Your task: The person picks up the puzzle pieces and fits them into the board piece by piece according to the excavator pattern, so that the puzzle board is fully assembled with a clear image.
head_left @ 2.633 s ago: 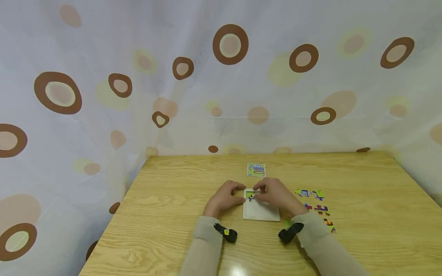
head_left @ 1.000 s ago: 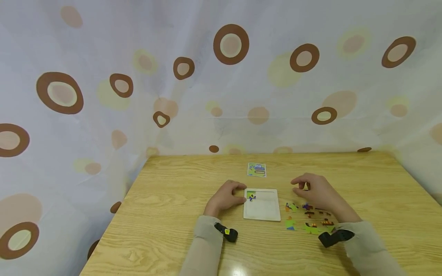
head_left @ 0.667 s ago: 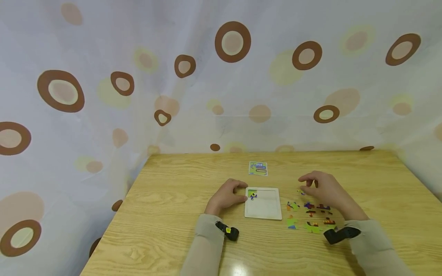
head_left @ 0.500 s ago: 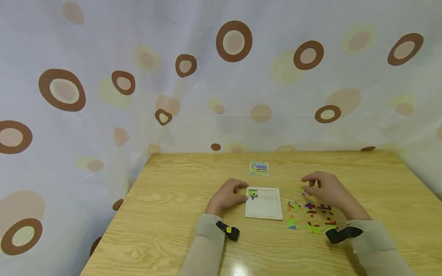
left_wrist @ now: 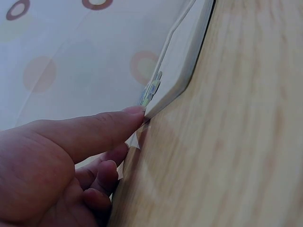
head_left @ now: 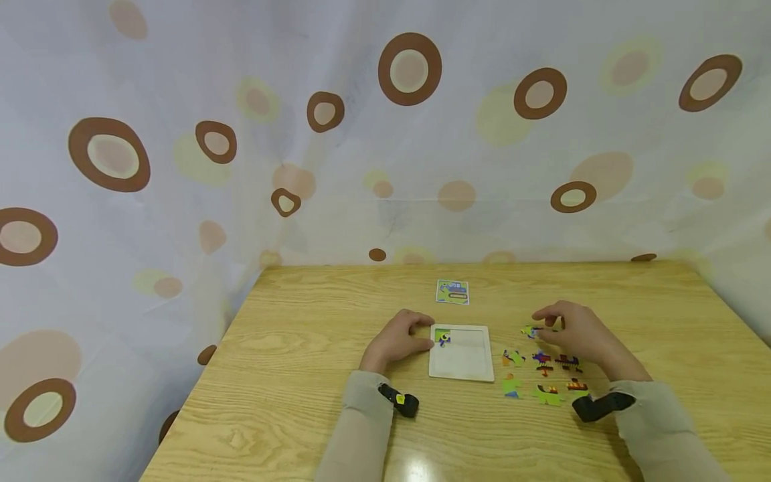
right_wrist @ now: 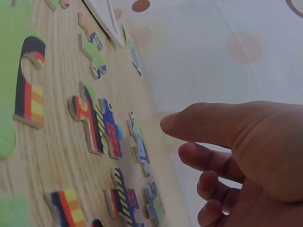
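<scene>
My left hand (head_left: 400,340) rests at the left edge of a white square puzzle tray (head_left: 462,361). In the left wrist view its thumb (left_wrist: 135,111) touches the tray's corner, with the other fingers loosely bent. A green, yellow and blue puzzle piece (head_left: 442,337) sits in the tray's upper left corner. My right hand (head_left: 575,331) hovers over the back row of loose pieces, its thumb and forefinger apart and nothing between them. Just left of its fingertips lies a green and blue puzzle piece (head_left: 530,331), seen edge-on in the right wrist view.
Several more loose puzzle pieces (head_left: 548,395) lie in rows right of the tray, partly under my right hand and wrist. A picture card (head_left: 453,292) with a blue digger lies behind the tray. A patterned curtain (head_left: 421,227) hangs along the back of the wooden table (head_left: 313,314).
My right hand has let go of the piece in the tray's corner and moved right over the loose pieces, lately shifting slightly further right. My left hand stays at the tray's edge.
</scene>
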`<action>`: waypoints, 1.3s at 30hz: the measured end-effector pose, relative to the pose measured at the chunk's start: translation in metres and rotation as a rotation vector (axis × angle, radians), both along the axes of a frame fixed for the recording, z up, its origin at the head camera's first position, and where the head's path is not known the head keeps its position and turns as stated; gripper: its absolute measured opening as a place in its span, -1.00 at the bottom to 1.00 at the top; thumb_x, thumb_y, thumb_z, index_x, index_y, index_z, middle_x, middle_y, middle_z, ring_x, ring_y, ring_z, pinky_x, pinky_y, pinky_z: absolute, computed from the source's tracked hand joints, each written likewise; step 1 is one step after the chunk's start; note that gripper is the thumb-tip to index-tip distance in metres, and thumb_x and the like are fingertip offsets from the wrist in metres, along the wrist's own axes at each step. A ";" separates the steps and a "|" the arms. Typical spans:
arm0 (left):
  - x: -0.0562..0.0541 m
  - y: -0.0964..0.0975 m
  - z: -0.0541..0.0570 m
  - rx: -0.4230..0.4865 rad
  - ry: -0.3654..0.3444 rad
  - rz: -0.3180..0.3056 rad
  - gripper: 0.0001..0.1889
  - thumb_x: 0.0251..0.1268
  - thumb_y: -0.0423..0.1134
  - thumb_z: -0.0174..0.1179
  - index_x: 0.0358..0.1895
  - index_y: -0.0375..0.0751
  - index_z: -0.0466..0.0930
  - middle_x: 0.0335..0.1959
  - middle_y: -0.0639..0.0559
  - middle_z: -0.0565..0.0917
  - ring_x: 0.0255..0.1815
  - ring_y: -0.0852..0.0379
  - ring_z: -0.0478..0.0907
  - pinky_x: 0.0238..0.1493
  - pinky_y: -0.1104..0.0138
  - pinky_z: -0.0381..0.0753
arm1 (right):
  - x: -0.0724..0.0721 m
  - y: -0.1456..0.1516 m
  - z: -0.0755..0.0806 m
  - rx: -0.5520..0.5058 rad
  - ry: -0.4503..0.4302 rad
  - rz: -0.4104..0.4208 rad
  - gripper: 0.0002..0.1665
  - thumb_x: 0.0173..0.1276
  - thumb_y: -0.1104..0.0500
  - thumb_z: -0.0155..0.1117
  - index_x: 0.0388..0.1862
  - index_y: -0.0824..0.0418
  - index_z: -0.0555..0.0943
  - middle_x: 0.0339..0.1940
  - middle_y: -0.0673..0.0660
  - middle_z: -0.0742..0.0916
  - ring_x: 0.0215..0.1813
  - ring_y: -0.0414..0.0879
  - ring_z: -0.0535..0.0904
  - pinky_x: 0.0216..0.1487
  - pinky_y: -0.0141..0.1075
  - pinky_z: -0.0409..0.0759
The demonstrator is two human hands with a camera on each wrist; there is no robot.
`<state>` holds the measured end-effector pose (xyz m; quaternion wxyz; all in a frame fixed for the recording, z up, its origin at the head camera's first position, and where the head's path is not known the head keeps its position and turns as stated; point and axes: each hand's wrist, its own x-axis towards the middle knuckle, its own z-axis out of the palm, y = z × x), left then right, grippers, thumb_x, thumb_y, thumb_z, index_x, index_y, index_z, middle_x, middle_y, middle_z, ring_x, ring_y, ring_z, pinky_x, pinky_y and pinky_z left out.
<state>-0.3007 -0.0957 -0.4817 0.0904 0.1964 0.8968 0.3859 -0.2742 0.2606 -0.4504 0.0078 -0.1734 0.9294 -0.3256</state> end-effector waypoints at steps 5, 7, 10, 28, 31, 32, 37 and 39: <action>0.001 0.000 0.001 -0.002 0.001 0.000 -0.58 0.28 -0.22 0.36 0.21 -0.09 0.61 -0.04 0.06 0.48 -0.19 0.15 0.31 -0.14 0.30 0.35 | -0.002 0.002 -0.006 -0.012 -0.021 0.009 -0.62 0.33 0.30 0.32 0.11 0.41 0.61 -0.18 0.19 0.57 -0.48 -0.07 0.34 -0.56 -0.25 0.40; 0.001 0.000 0.002 -0.002 0.003 0.000 -0.58 0.28 -0.22 0.36 0.21 -0.10 0.61 -0.03 0.06 0.49 -0.19 0.15 0.32 -0.15 0.31 0.35 | -0.002 0.002 -0.008 -0.017 -0.032 0.011 -0.61 0.34 0.31 0.31 0.12 0.42 0.60 -0.16 0.21 0.58 -0.46 -0.06 0.35 -0.54 -0.25 0.40; 0.002 0.000 0.002 -0.003 0.004 0.001 -0.58 0.27 -0.23 0.36 0.21 -0.11 0.61 -0.06 0.04 0.48 -0.21 0.15 0.31 -0.17 0.32 0.34 | -0.003 0.003 -0.010 -0.010 -0.035 0.014 -0.59 0.33 0.30 0.33 0.13 0.42 0.59 -0.13 0.22 0.58 -0.40 -0.05 0.37 -0.48 -0.24 0.41; 0.000 0.000 0.001 -0.005 0.001 -0.011 -0.58 0.29 -0.22 0.35 0.22 -0.10 0.60 0.05 0.06 0.50 -0.16 0.13 0.33 -0.10 0.29 0.37 | -0.006 0.002 -0.018 0.013 -0.015 0.025 -0.59 0.29 0.29 0.38 0.09 0.43 0.61 -0.10 0.20 0.63 -0.14 0.02 0.52 -0.17 -0.07 0.51; 0.000 0.000 0.002 -0.007 0.006 -0.015 -0.58 0.29 -0.23 0.35 0.22 -0.11 0.60 0.06 0.05 0.50 -0.15 0.13 0.33 -0.08 0.28 0.37 | -0.007 0.003 -0.019 0.007 -0.015 0.026 -0.60 0.30 0.29 0.38 0.09 0.42 0.61 -0.10 0.18 0.64 -0.16 -0.01 0.52 -0.19 -0.10 0.51; 0.000 0.000 0.002 -0.008 0.003 -0.015 -0.57 0.29 -0.23 0.35 0.22 -0.11 0.60 0.06 0.05 0.50 -0.15 0.13 0.33 -0.08 0.28 0.37 | -0.007 0.003 -0.019 0.007 -0.015 0.026 -0.61 0.30 0.29 0.37 0.09 0.42 0.61 -0.11 0.18 0.64 -0.18 -0.02 0.51 -0.21 -0.11 0.51; -0.001 0.000 0.000 -0.012 0.003 -0.014 -0.57 0.29 -0.22 0.36 0.22 -0.11 0.60 0.04 0.05 0.50 -0.16 0.13 0.32 -0.09 0.28 0.36 | -0.007 0.002 -0.020 0.004 -0.022 0.017 -0.61 0.31 0.29 0.36 0.09 0.42 0.61 -0.12 0.18 0.64 -0.26 -0.06 0.47 -0.27 -0.16 0.49; 0.000 0.000 0.000 -0.013 0.005 -0.015 -0.57 0.28 -0.22 0.36 0.22 -0.11 0.60 0.03 0.05 0.50 -0.16 0.13 0.32 -0.09 0.28 0.36 | -0.007 0.002 -0.020 0.002 -0.023 0.014 -0.60 0.31 0.29 0.36 0.09 0.43 0.61 -0.14 0.18 0.63 -0.30 -0.07 0.46 -0.31 -0.18 0.48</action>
